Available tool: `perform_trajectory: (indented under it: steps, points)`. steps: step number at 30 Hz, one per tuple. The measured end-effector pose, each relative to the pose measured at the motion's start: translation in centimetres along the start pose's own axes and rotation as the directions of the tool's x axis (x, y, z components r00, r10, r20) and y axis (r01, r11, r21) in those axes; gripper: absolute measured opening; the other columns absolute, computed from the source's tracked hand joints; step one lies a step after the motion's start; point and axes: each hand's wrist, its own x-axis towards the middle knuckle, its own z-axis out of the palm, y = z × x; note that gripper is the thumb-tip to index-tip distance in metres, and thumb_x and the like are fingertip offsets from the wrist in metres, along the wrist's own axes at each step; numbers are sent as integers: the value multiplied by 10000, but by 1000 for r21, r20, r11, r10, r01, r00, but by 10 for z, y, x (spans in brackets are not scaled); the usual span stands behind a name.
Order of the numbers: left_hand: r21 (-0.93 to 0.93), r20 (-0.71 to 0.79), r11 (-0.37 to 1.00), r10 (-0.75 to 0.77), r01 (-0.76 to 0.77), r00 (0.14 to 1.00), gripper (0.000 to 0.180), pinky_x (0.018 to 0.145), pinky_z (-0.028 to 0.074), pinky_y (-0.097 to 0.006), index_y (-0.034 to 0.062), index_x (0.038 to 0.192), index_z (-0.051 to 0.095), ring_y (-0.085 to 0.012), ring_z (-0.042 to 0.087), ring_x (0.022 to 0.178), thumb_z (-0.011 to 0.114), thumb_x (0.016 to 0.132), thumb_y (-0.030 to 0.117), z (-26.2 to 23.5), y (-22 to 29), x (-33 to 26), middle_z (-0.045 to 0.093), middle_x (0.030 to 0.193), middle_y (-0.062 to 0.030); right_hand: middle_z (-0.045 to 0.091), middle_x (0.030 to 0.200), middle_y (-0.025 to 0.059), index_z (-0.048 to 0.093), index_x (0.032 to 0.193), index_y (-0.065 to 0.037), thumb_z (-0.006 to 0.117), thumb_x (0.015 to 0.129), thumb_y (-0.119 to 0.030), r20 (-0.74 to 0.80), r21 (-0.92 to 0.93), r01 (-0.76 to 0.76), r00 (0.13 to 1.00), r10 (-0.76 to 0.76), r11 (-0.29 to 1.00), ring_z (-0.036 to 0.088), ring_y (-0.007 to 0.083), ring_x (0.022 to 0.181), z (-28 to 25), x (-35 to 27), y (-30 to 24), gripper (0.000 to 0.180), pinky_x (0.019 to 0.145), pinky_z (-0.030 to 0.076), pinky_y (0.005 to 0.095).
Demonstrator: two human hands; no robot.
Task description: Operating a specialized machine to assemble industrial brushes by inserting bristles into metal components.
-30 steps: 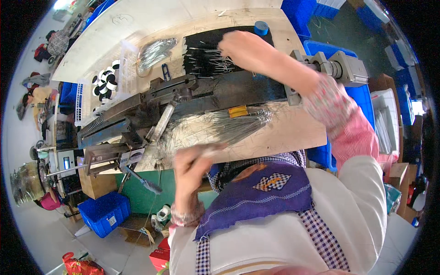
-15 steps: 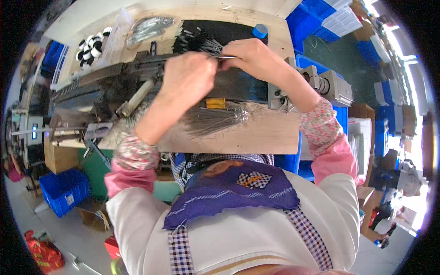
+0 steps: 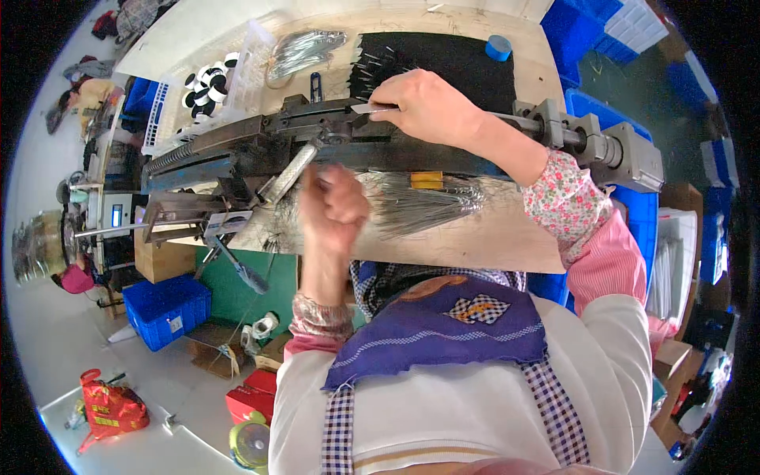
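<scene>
My right hand [image 3: 431, 107] is closed in a pinch above a dark metal bench machine [image 3: 372, 150]. A thin pale strip [image 3: 362, 108] pokes out left of its fingertips, over the machine's clamp area; the rest is hidden by the fingers. My left hand [image 3: 336, 210] is smeared by motion, fingers seemingly curled. It hangs just right of the machine's lever with a pale wrapped grip [image 3: 289, 174], apparently not touching it. Below the machine lies a bundle of thin metal wires [image 3: 423, 210] with a yellow block [image 3: 427, 180] at its upper edge.
A black cloth [image 3: 435, 59] with thin pieces on it lies behind the machine, with a blue round cap [image 3: 498, 48]. Left of it are a bag of silvery wires [image 3: 307, 54] and a white basket [image 3: 252, 87] holding black-and-white rolls [image 3: 207, 89]. Blue bins [image 3: 166, 309] stand around the bench.
My left hand has left the right hand and dropped down toward the lever. My right hand has moved slightly nearer the machine, still pinching the strip. The view has shifted left.
</scene>
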Motion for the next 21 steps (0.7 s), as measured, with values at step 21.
perform_trajectory:
  steps: [21]
  points:
    - [925, -161, 278, 903, -257, 399, 495, 360, 225, -246, -14, 840, 633, -82, 374, 385, 452, 975, 427, -51, 72, -64, 529, 552, -25, 515, 995, 62, 659, 925, -125, 601, 732, -150, 305, -364, 235, 944, -123, 901, 532, 224, 963, 42, -87, -12, 204, 759, 509, 329]
